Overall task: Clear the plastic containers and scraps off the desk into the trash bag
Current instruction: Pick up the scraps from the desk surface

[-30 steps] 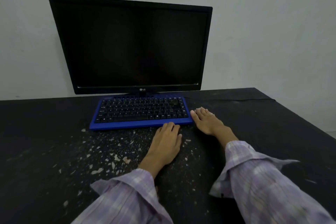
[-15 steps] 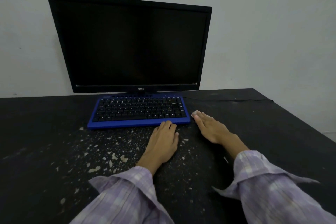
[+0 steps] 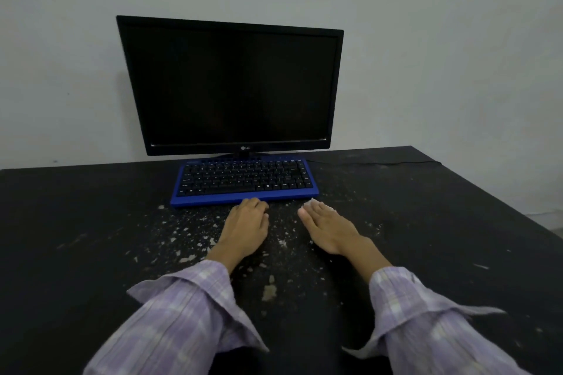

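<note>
Starting nearest: two plaid sleeves [image 3: 195,307] at the bottom edge, forearms reaching forward over the desk [image 3: 76,222]. Between them, pale scraps [image 3: 269,291] lying loose on the dark top, thickest ahead of the left sleeve and thinning toward the right.

Further on, left hand [image 3: 243,230] palm-down on the desk, fingertips just short of the blue keyboard [image 3: 243,183], fingers slightly bent, grip released, grasping nothing. Right hand [image 3: 330,230] also flat, fingers straight and together, nothing held; a whitish fleck at the fingertips, too blurred to name.

Changed over the last second: right hand drawn back toward the body and away from the keyboard's right corner, where it lay before; left hand barely shifted. Both now side by side, apart, with scraps between and around them. Probably a sweep or gathering of scraps in hand, little collected so far.

Beyond the keyboard, a dark monitor [image 3: 231,85] against the wall, a thin cable [image 3: 380,163] trailing right. No plastic containers and no trash bag in view.
</note>
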The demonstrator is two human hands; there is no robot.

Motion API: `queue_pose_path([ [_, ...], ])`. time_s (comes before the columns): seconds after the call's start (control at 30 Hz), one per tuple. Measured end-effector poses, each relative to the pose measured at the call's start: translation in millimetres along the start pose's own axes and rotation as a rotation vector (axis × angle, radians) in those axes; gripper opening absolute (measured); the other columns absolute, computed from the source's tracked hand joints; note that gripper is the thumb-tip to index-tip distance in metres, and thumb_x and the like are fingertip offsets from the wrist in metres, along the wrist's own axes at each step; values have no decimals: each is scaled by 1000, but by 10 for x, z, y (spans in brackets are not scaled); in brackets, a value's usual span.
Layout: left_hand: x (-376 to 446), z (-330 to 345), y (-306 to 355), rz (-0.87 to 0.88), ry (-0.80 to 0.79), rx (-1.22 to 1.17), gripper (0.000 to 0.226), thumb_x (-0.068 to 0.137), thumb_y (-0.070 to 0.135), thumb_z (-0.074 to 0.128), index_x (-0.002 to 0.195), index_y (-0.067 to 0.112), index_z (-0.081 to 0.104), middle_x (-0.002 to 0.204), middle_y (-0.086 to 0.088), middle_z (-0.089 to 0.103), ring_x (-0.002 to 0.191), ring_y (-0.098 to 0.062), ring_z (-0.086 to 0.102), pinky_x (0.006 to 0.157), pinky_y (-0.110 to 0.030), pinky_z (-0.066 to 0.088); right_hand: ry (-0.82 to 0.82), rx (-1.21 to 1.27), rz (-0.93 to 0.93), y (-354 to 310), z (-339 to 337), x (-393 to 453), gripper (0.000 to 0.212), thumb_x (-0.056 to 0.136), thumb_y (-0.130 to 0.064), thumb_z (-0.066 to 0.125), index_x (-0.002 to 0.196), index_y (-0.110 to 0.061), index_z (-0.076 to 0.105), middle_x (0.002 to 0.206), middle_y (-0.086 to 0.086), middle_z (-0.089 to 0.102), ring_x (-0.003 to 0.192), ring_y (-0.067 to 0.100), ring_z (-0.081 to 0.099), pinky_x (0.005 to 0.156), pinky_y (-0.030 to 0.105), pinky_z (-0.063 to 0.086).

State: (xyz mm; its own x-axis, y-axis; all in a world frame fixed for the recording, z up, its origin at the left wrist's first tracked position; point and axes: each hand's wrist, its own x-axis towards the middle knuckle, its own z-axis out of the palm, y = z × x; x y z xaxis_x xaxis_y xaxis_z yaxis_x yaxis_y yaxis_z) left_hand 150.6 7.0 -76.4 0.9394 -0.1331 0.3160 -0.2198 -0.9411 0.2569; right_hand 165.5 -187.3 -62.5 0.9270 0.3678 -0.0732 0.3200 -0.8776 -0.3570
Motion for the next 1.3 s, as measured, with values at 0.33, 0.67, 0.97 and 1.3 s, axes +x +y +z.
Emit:
queue_pose_path([
  [0.33, -450, -293, -734, -153, 51, 38, 31, 97, 23, 40, 123, 14, 53, 124, -3, 54, 114, -16, 49, 96, -31, 42, -92, -23, -189, -960, 293, 182, 57, 102, -45, 16, 147, -13, 27, 158, 6, 19, 146, 17, 12, 117, 33, 7],
  [0.67, -585, -392, -1143, -197, 97, 34, 29, 94, 15, 43, 119, 11, 56, 121, -6, 56, 111, -20, 51, 95, -33, 42, -190, -22, -303, -1637, 525, 480, 56, 102, -45, 14, 151, -17, 19, 159, -1, 15, 147, 13, 9, 118, 35, 3],
  [0.97, -474, -267, -977, -157, 79, 44, 34, 96, 21, 41, 128, 12, 51, 127, -4, 51, 116, -18, 48, 98, -31, 40, -126, -5, -213, -1159, 373, 416, 57, 100, -50, 11, 150, -26, 22, 158, -9, 18, 145, 8, 14, 117, 34, 5],
  [1.3, -334, -133, -749, -118, 35, 46, 38, 98, 23, 38, 133, 11, 46, 133, -4, 47, 123, -19, 44, 103, -32, 38, -60, -62, 35, -235, 28, 289, 58, 99, -53, 10, 150, -28, 21, 159, -6, 17, 146, 13, 15, 117, 41, 12],
])
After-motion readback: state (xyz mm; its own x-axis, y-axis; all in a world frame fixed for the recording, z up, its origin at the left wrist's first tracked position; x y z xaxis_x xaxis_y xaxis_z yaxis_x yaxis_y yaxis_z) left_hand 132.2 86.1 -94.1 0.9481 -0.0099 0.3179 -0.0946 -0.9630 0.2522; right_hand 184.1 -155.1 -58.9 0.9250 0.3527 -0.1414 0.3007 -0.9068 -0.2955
